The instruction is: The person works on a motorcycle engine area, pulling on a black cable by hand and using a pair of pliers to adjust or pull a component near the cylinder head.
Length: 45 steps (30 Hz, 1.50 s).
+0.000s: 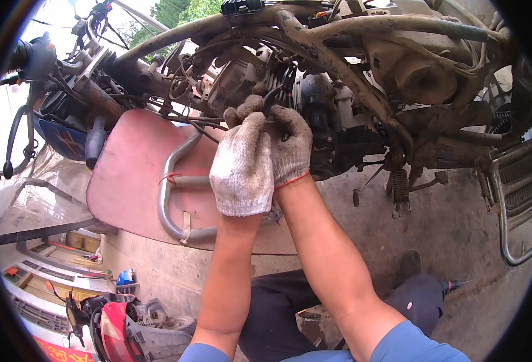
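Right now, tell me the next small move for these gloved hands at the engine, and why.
Probably ease the black cable outward gently. Both the left hand and right hand are bunched on it beside the engine, and other wires crowd close around.

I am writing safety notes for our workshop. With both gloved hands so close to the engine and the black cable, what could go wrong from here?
1. The left hand and right hand pull together on a black cable; if it slips free suddenly, knuckles may hit the engine fins.
2. Loose wires hang beside the gloves and could snag.
3. The rusty frame tube crosses just above; a jerk upward might scrape the forearms.
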{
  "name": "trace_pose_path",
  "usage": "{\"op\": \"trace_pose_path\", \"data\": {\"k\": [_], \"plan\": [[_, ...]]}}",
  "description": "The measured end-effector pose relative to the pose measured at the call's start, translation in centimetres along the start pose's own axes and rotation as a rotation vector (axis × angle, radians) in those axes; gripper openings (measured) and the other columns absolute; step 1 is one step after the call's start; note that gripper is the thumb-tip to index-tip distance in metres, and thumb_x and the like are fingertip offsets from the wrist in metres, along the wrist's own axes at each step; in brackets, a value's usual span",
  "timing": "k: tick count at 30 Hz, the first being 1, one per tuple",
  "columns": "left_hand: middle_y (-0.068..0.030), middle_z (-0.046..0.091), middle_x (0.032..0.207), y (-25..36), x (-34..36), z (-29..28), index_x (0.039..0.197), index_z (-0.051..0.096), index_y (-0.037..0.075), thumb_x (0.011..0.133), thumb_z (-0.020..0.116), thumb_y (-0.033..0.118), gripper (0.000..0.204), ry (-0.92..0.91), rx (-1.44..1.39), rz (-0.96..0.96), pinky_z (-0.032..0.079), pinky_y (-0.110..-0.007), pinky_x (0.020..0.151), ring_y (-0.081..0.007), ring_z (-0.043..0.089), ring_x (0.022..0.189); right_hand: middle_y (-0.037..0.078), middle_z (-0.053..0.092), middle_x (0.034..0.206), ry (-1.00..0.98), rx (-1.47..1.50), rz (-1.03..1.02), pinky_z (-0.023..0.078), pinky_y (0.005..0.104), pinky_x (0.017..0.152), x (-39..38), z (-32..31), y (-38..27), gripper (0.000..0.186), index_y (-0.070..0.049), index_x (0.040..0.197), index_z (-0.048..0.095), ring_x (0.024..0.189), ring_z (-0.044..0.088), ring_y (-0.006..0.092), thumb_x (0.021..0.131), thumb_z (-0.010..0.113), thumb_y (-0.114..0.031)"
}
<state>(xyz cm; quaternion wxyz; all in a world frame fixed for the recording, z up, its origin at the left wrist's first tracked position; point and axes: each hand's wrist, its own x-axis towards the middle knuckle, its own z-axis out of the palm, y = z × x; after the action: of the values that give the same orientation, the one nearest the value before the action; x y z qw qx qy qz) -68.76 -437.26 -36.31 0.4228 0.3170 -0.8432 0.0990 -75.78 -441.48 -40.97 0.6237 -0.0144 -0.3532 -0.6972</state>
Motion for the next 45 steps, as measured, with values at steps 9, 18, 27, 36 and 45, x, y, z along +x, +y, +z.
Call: {"op": "trace_pose_path", "data": {"k": [9,18,27,36,45], "plan": [[-0.009,0.068,0.116,0.5,-0.4,-5.1,0.122,0.066,-0.004,0.099,0.062,-0.001,0.024,0.195,-0.198,-0.27,0.054,-0.027,0.091,-0.0141,0.065,0.099,0.006,0.056,0.094,0.074,0.293,0.071,0.048,0.0314,0.066,2.0,4.1,-0.5,0.022,0.001,0.112,0.057,0.085,0.057,0.0195,0.095,0.055,-0.012],[-0.0125,0.071,0.105,0.8,-5.1,-4.1,0.113,0.07,-0.001,0.093,0.067,0.002,0.021,-0.204,-0.095,-0.289,0.055,-0.033,0.085,-0.0217,0.069,0.094,0.009,0.055,0.102,-0.173,0.397,0.303,0.048,0.0314,0.064,-1.0,1.0,-5.6,0.043,0.007,0.13,0.05,0.09,0.056,0.0224,0.098,0.052,-0.021],[-0.018,0.068,0.101,0.1,-6.8,-2.7,0.108,0.069,0.007,0.087,0.067,0.014,0.022,-0.505,-0.015,-0.162,0.054,-0.047,0.082,-0.0397,0.065,0.095,0.007,0.051,0.097,-0.011,0.315,0.109,0.047,0.0271,0.057,1.3,3.9,-2.2,0.022,0.003,0.116,0.049,0.087,0.054,0.0193,0.098,0.048,-0.009],[-0.0172,0.065,0.097,-1.3,-8.4,-1.9,0.11,0.068,0.007,0.091,0.063,0.022,0.024,-0.743,0.038,-0.123,0.053,-0.048,0.082,-0.0391,0.064,0.093,0.003,0.047,0.094,-0.123,0.307,0.176,0.038,0.0277,0.046,-2.5,-1.0,-5.2,0.051,0.01,0.135,0.044,0.072,0.05,0.0131,0.104,0.05,-0.03],[-0.0205,0.068,0.1,-1.5,-7.4,-1.9,0.101,0.071,0.006,0.089,0.064,0.023,0.021,-0.958,0.024,-0.233,0.054,-0.05,0.083,-0.04,0.066,0.096,0.017,0.063,0.115,0.138,0.181,-0.053,0.06,0.0315,0.071,3.0,5.2,0.2,0.032,0.005,0.123,0.056,0.109,0.064,0.0304,0.094,0.052,-0.009]]}}
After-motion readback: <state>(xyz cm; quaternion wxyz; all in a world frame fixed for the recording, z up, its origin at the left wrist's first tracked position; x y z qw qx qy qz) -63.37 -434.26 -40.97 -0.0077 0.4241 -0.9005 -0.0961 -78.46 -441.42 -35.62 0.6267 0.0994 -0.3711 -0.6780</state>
